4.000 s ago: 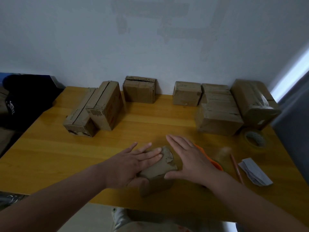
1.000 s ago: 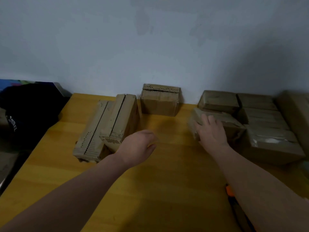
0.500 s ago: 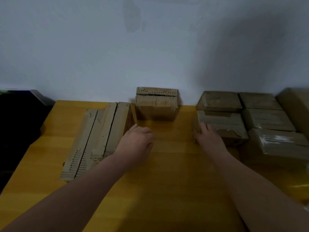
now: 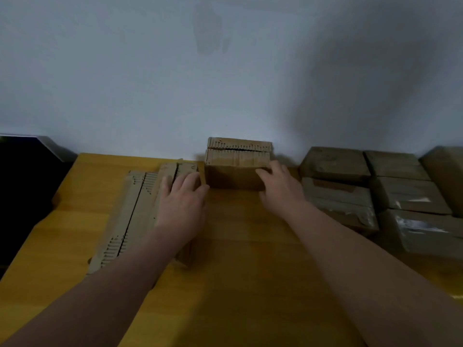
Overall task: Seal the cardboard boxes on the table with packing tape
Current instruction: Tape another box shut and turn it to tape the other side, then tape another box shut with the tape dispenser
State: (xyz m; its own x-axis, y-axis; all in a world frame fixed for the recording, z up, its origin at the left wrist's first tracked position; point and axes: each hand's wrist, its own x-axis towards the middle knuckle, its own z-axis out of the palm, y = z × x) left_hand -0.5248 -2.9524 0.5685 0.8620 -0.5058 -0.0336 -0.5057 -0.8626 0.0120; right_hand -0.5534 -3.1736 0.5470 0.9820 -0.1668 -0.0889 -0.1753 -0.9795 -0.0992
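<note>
An untaped cardboard box [image 4: 235, 169] with an open seam along its top stands at the back of the table against the wall. My right hand [image 4: 280, 189] touches its right front corner, fingers lightly bent over the edge. Two long untaped boxes [image 4: 140, 209] lie side by side to the left. My left hand [image 4: 183, 204] rests flat on the right one, fingertips close to the middle box's left side. No packing tape roll is in view.
Several taped boxes [image 4: 335, 166] are packed together at the back right, more of them [image 4: 411, 196] reaching the right edge. A black object [image 4: 25, 184] sits beyond the left edge of the yellow wooden table [image 4: 238, 259]. The wall stands right behind the boxes.
My right hand left the taped box on the right and moved left onto the middle box's corner. My left hand slid forward onto the long box. The view has moved closer.
</note>
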